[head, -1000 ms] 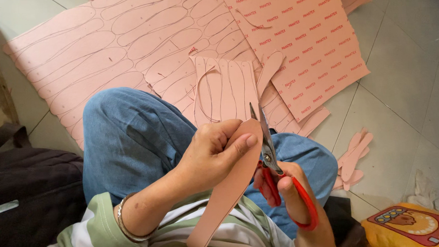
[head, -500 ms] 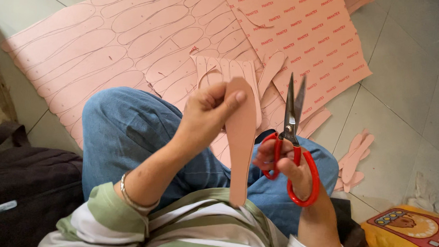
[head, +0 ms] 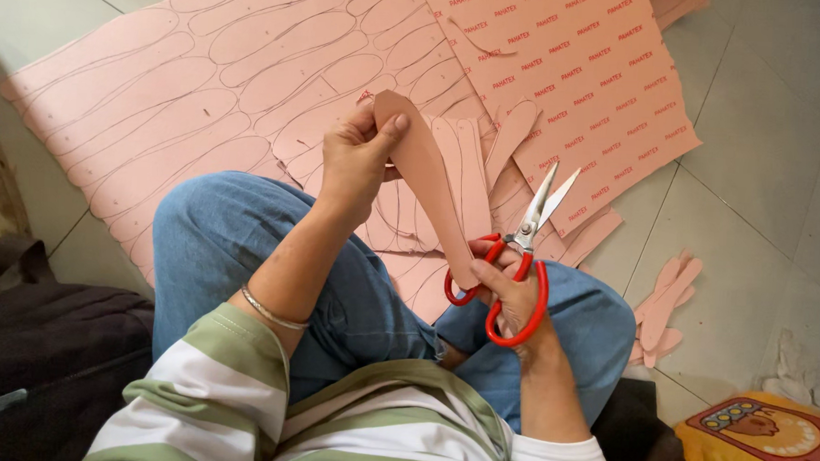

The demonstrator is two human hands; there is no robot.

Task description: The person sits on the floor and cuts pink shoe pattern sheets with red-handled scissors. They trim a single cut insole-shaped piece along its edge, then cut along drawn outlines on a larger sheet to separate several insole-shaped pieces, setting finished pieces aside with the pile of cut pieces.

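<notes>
My left hand (head: 358, 154) pinches the top end of a long pink insole-shaped cutout (head: 426, 180) and holds it up over my knees. My right hand (head: 513, 295) grips red-handled scissors (head: 520, 254), fingers through the loops, with the steel blades slightly apart and pointing up to the right. The lower end of the cutout touches my right thumb by the scissor handle. Under both hands lie large pink sheets (head: 205, 74) marked with several drawn insole outlines.
A second pink sheet (head: 583, 72) with printed rows lies at the upper right on the tiled floor. Cut pink pieces (head: 665, 297) are piled at the right. A yellow bag (head: 769, 444) sits bottom right, a dark bag (head: 46, 344) bottom left. My knees in blue jeans (head: 234, 241) fill the middle.
My left hand has lifted the cutout up and to the left, turning it more upright. My right hand moved the scissors off the cutout, blades now free and pointing up.
</notes>
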